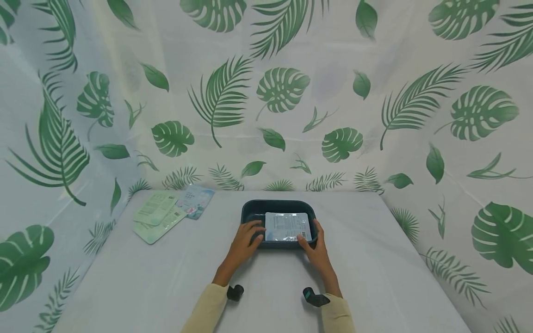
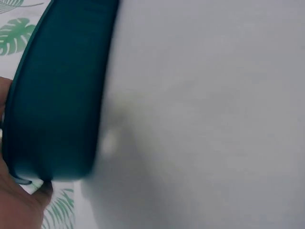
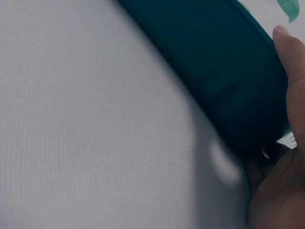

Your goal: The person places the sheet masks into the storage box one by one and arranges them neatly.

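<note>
A dark teal rectangular tray stands on the table. Inside it, towards the right, lies a flat pale sachet with printed text and a barcode. My left hand is at the tray's front left corner, thumb and fingers over the rim. Around the front right corner my right hand grips the tray, its thumb over the front rim near the sachet and its fingers along the right side. Both wrist views show the tray's outer wall, the left one and the right one, beside the hand.
At the back left lie two green sachets and a blue one, overlapping. White cloth covers the table. A leaf-printed curtain rises behind and at both sides.
</note>
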`<move>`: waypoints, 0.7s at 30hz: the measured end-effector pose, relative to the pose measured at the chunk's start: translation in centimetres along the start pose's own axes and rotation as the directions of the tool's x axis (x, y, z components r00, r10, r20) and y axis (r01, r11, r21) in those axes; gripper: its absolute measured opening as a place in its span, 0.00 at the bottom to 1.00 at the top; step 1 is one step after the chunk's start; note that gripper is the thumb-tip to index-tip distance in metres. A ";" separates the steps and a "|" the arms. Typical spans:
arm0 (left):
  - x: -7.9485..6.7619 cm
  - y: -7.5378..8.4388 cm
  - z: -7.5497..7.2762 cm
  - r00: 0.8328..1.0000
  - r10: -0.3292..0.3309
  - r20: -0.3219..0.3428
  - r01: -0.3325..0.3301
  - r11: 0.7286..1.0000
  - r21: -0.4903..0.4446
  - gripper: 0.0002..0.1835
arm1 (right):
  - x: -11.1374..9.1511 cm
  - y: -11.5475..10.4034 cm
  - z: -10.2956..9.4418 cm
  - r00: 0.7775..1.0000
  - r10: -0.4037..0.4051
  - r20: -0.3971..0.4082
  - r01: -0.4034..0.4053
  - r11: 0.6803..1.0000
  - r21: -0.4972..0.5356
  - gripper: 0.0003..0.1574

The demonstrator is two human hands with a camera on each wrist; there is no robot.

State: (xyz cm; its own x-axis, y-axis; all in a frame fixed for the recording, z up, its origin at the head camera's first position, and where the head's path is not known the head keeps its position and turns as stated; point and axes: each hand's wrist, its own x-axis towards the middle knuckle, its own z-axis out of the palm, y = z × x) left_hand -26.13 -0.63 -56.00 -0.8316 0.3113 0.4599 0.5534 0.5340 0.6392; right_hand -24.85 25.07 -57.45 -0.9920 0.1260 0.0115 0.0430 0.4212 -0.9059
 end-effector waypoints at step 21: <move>-4.2 -5.2 -8.2 0.915 -0.329 -0.234 0.375 0.907 0.189 0.13 | -0.1 -0.1 -0.1 1.000 -0.024 0.007 0.024 1.000 0.013 0.54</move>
State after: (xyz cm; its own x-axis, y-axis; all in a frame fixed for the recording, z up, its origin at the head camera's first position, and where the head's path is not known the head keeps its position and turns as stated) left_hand -25.12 -11.16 -56.26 -0.9322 -0.0747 0.3542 0.1815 0.7501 0.6359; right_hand -24.75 25.13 -57.32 -0.9935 0.1098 0.0307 0.0174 0.4122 -0.9109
